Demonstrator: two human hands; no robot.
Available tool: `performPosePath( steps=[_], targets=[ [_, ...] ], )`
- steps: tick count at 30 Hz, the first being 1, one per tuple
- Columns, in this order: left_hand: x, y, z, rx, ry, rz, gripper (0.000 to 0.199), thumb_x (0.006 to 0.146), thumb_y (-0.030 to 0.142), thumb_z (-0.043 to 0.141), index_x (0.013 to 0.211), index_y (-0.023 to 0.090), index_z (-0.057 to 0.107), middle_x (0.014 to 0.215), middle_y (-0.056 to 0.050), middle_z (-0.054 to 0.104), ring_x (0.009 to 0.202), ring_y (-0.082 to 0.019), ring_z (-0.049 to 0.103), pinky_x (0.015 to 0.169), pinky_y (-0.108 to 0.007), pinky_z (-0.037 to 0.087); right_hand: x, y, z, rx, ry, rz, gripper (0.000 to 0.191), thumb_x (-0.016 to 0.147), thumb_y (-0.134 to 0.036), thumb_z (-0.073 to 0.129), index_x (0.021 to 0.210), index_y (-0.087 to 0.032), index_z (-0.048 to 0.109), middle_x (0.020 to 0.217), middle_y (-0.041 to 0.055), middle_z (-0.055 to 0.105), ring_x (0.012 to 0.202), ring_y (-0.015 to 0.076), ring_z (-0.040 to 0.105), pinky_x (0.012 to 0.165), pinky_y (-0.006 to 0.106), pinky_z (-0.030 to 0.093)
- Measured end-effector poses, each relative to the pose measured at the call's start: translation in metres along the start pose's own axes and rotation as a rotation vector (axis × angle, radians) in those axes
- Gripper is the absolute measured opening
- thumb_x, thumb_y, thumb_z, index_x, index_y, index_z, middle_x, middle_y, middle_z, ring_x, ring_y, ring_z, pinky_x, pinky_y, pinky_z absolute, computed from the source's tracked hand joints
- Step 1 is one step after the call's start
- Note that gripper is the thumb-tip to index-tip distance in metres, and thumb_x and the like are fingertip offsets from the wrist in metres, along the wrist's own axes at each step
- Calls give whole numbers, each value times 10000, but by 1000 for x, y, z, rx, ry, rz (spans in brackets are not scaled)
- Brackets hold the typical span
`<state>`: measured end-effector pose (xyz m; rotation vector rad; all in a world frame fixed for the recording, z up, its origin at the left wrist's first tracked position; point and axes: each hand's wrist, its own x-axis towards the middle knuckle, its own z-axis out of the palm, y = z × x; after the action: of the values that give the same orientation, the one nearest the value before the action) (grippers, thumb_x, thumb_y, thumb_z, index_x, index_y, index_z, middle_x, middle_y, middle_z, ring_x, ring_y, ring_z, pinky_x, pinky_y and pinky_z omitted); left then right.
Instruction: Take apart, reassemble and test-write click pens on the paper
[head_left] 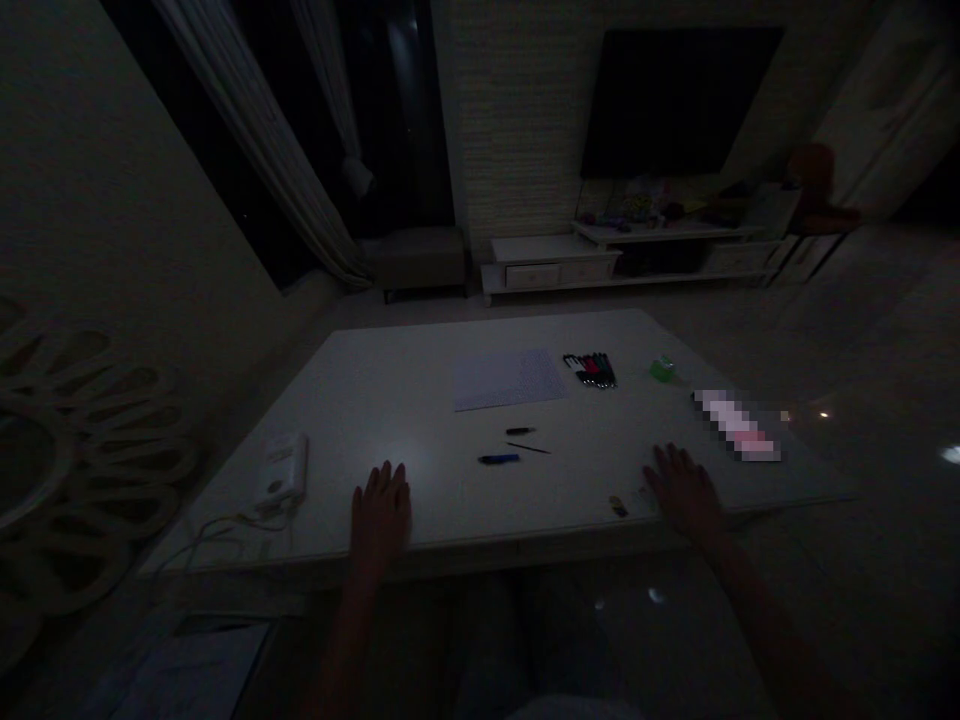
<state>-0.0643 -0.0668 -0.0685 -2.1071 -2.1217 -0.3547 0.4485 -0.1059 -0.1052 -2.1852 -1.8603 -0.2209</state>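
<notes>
My left hand (381, 510) lies flat on the white table (390, 380) near its front edge, fingers stretched out and holding nothing. Farther right, my right hand (682, 490) also rests palm down with fingers spread. Between them lie a blue pen (498, 459), a thin dark stick-like item (529, 447) and a short black pen-like item (520, 431). Close to my right hand is a small yellowish and dark object (617, 506), too dim to name. Behind the pens are a pale patterned sheet (508, 379) and a row of dark markers or pens (591, 369).
A green see-through item (662, 368) and a lit, blurred-out phone-like object (739, 425) lie on the right. On the left stands a white box (283, 468) with cables (225, 522). Beyond the table are a grey bench (420, 258), a low cabinet (555, 250) and a television (679, 100).
</notes>
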Motion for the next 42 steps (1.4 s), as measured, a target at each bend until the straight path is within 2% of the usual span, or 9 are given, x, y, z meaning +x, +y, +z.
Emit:
performPosePath(
  steps=[8,10,13,16,20,25,30,35,42],
  targets=[
    [1,16,-2,-15,10,-44,431,921,260,293,1301,177,479,1405,-113,411,1320,-291,320,1054,-546,241,4,-16,5,58,9,93,502,888,-395,306,1313,-176,459,1406,163,403,1324,318,305,1017,557,258],
    [3,32,1,-45,12,-31,406,917,243,314,1267,183,510,1386,-120,435,1308,-306,334,1040,-567,251,6,-38,10,110,42,82,479,890,-389,313,1279,-174,492,1376,167,439,1305,324,333,1007,559,269],
    [10,71,8,-157,24,82,365,904,252,397,1240,186,523,1353,-127,469,1298,-290,352,1036,-516,296,16,-88,13,292,53,-116,405,882,-391,389,1195,-195,556,1297,142,521,1232,284,428,994,487,326],
    [22,115,13,-268,69,192,329,862,272,518,1185,215,543,1330,-107,484,1293,-274,350,1034,-491,312,32,-141,10,452,55,-225,325,840,-365,514,1097,-188,604,1164,127,593,1107,260,505,935,413,389],
    [37,152,16,-378,83,272,226,784,203,632,1007,227,602,1246,-87,529,1207,-245,430,992,-454,357,55,-183,7,531,11,-220,165,806,-277,584,943,-204,640,979,96,620,956,232,540,833,350,414],
    [48,157,24,-547,107,216,96,803,168,587,894,192,603,1004,-64,619,990,-193,549,891,-373,414,69,-184,9,461,-33,-205,74,807,-232,586,785,-186,639,885,98,613,887,228,543,768,318,399],
    [48,151,27,-717,104,32,118,851,188,495,928,181,584,888,-53,644,842,-176,579,787,-328,437,68,-170,4,441,-64,-214,121,854,-217,503,838,-197,622,831,74,647,785,200,576,693,291,389],
    [47,152,24,-726,77,51,122,860,201,475,926,189,576,879,-48,647,846,-186,580,795,-337,432,67,-173,-4,433,-122,-231,121,856,-208,491,867,-202,611,813,67,674,747,191,604,692,288,376],
    [46,151,28,-721,111,77,128,850,193,480,934,192,577,878,-46,653,852,-183,586,780,-325,432,69,-173,-9,466,-70,-253,133,857,-213,475,859,-194,606,790,63,664,730,185,591,703,289,367]
  ],
)
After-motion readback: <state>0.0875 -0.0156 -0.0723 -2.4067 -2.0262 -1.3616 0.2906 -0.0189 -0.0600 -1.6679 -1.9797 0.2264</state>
